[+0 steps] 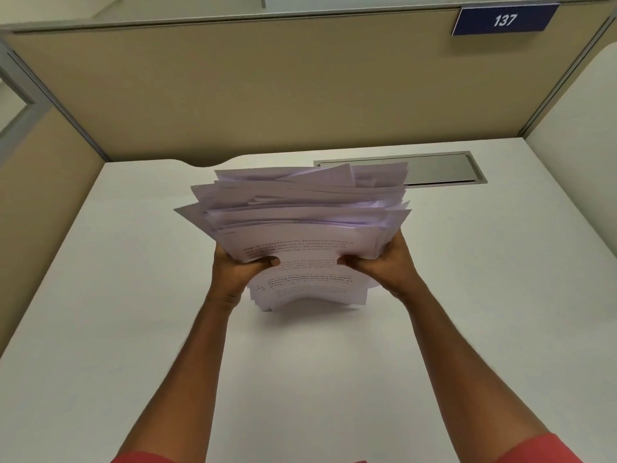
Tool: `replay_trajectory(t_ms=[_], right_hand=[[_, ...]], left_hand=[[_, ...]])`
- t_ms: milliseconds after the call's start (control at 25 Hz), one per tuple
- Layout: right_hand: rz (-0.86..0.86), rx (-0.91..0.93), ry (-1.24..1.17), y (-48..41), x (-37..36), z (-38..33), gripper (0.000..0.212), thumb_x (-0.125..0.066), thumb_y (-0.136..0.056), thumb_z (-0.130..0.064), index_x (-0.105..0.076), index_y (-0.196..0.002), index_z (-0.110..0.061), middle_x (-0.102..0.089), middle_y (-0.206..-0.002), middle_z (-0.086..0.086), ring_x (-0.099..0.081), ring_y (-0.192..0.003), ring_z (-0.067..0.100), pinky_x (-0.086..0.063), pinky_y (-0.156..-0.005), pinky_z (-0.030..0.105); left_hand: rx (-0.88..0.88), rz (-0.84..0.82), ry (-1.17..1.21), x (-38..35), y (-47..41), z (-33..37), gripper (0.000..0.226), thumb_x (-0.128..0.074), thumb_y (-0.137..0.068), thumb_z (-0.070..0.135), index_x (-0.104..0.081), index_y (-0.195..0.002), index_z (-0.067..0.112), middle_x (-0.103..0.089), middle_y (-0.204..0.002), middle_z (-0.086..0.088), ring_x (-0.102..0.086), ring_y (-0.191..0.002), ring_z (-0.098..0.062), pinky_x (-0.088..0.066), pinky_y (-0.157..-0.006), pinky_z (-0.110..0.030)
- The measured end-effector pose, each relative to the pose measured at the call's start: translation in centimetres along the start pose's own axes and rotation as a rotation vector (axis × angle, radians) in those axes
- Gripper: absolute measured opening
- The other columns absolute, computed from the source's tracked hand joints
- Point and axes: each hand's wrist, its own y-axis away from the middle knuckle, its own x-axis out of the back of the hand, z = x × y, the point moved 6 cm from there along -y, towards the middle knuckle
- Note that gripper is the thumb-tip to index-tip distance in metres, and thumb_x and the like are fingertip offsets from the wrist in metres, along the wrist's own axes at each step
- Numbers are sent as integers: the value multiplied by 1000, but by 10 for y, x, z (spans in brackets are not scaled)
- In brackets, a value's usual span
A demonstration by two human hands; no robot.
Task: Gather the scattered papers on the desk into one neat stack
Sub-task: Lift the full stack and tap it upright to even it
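1. A thick bundle of papers (300,228) stands on edge near the middle of the white surface (133,329), its lower edge seeming to rest there and its upper part leaning away toward the back panel.
2. The left hand (238,272) clasps the left side of the papers, thumb pressed across the printed front sheet and fingers hidden behind.
3. The right hand (380,262) grips the right side of the papers the same way, thumb on the front sheet and fingers out of sight behind.
4. The sheets are uneven: corners and edges jut out at the top and left of the papers, and the top fans open in loose layers.
5. Beyond the papers, a grey metal cable hatch (444,170) sits flush in the surface, partly hidden by their top right corner.
6. Above the papers rises a tan partition (267,95), with a blue sign (504,20) reading 137 at its upper right.
7. Both forearms reach in from red sleeves (541,449) below the papers.
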Motion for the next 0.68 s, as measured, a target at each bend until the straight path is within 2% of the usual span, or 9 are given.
replay_trajectory(t_ms=[120, 160, 280, 400, 480, 640, 680], right_hand=[[2, -2, 11, -3, -11, 0, 96, -93, -53, -36, -47, -132, -7, -63, -121, 11, -63, -111, 21, -58, -88, 40], [-11, -5, 33, -3, -14, -2, 97, -92, -52, -39, -47, -133, -10, -63, -121, 8, -63, -112, 19, -58, -87, 38], [8, 15, 73, -2, -11, -3, 98, -92, -51, -43, -44, -132, -18, -60, -122, 5, -62, -113, 20, -58, -88, 38], [50, -31, 7, 2, 4, 8, 82, -94, -56, -21, -51, -125, -12, -66, -117, 6, -66, -108, 19, -58, -87, 39], [20, -96, -4, 9, 1, 17, 69, -93, -57, -10, -60, -118, -9, -70, -110, 4, -68, -104, 19, -59, -86, 39], [-42, -136, 27, 15, -14, 16, 73, -97, -48, -28, -64, -114, -21, -71, -107, -4, -67, -102, 9, -58, -83, 28], [-44, -121, 34, 13, -14, 13, 73, -96, -50, -27, -63, -114, -21, -71, -107, -4, -68, -101, 8, -59, -82, 28]], left_hand=[[33, -29, -20, -10, 0, 3, 67, -89, -35, 41, -67, -93, 18, -74, -83, 12, -70, -84, -12, -57, -67, -24], [33, -37, -33, -13, 0, 5, 65, -89, -34, 42, -66, -92, 23, -74, -85, 11, -70, -85, -14, -58, -67, -26], [25, -37, -55, -11, 2, 7, 73, -90, -27, 56, -66, -89, 25, -74, -86, 11, -71, -84, -11, -60, -67, -26], [9, -19, -8, -5, 4, 7, 59, -88, -34, 41, -67, -86, 22, -74, -80, 19, -71, -79, -4, -58, -66, -21], [-8, -32, 9, -7, 7, 9, 63, -89, -33, 41, -66, -89, 22, -74, -82, 19, -70, -81, -4, -57, -67, -21], [-10, -95, -40, -18, 11, 20, 77, -91, -25, 55, -65, -92, 28, -73, -85, 19, -70, -86, -4, -60, -69, -26], [-24, -111, -48, -17, 10, 21, 77, -90, -25, 59, -65, -91, 29, -73, -86, 19, -70, -86, -5, -59, -68, -25]])
